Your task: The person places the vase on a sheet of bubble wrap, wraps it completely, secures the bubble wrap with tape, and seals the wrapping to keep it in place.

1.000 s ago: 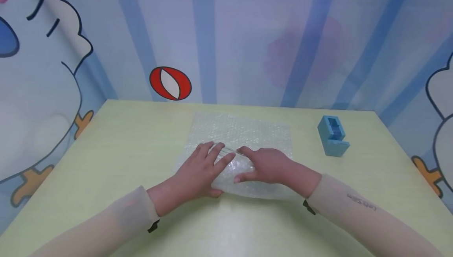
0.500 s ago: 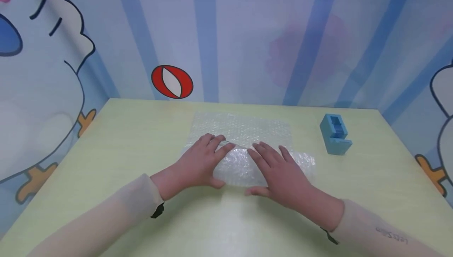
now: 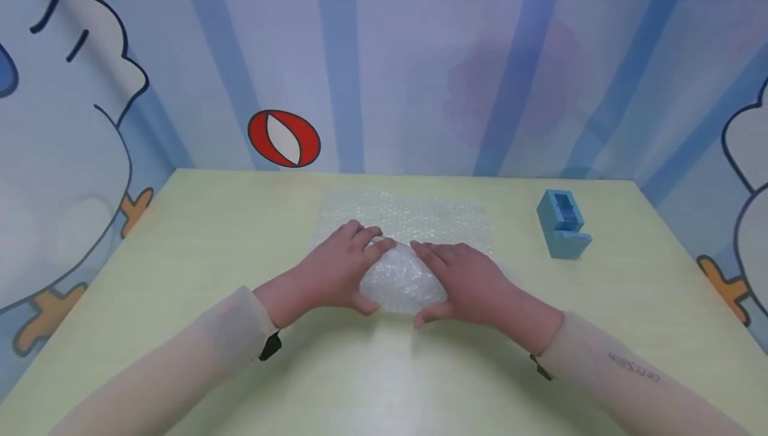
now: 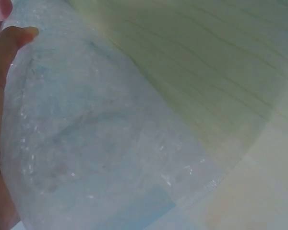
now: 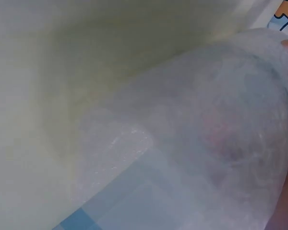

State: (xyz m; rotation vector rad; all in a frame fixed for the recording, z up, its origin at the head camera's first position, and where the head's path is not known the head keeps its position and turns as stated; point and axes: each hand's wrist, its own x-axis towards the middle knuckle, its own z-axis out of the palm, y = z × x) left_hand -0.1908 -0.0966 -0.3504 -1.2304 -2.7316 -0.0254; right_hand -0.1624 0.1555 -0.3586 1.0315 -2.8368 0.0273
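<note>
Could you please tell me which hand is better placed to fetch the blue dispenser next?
Probably the right hand: it is nearer the blue dispenser, which sits right of the bubble wrap, whereas the left hand would have to reach across.

Bubble wrap, centre frame: clear-whitish, bubble-dotted. Worktop: pale yellow-green. Block, right of frame: light blue. Backdrop, top: pale blue, darker blue stripes.

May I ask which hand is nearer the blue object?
The right hand, on the side of the bubble wrap toward the blue object; the left hand is farther.
</note>
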